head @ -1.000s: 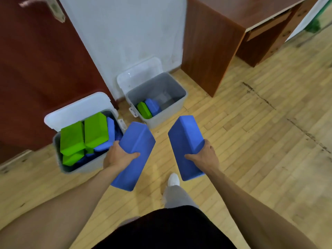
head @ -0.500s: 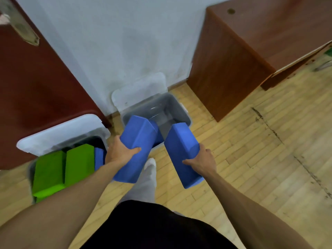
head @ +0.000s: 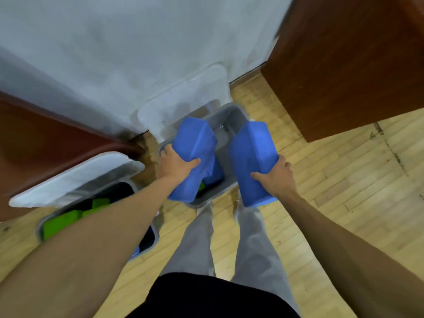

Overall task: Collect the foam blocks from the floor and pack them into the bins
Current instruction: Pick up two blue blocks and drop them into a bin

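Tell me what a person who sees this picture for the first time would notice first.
Two big blue foam blocks stand out at the centre: the left hand grips the left block over the open grey bin by the wall, and the right hand grips the right block at that bin's right side. Bright green blocks lie in a second bin at lower left.

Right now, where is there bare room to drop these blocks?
The far bin has bare grey bottom by its back wall, between the left held block and right held block. Its near-left corner holds a blue block and a green one. The left bin looks crowded with green blocks.
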